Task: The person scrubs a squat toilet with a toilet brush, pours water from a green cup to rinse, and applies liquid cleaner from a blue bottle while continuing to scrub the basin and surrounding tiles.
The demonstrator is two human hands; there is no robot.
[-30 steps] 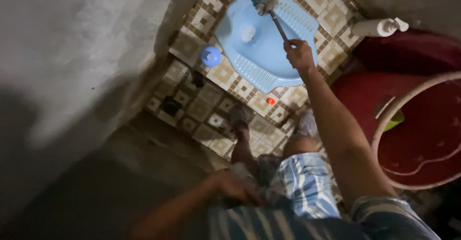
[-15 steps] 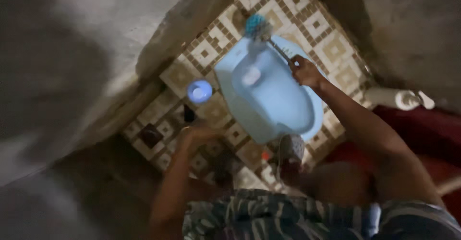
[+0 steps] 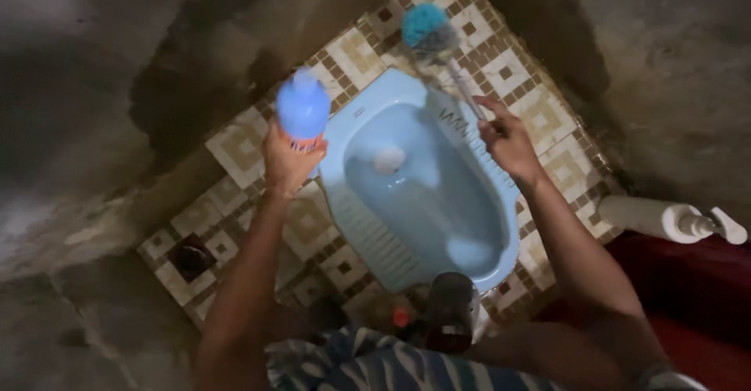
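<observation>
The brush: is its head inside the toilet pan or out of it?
Out. The brush head is over the tiles beyond the pan.

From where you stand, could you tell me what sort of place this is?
Most likely a small toilet room: a blue squat pan set in patterned floor tiles, a toilet brush in the right hand, and a blue bottle in the left hand.

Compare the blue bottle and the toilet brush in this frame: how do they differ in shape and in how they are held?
The blue bottle is squat and rounded; the toilet brush is a thin handle ending in a teal bristle head. The left hand grips the bottle from below, beside the squat toilet pan; the right hand holds the brush's handle, with its head over the patterned tiles past the pan's end. Both are lifted clear of the floor.
</observation>
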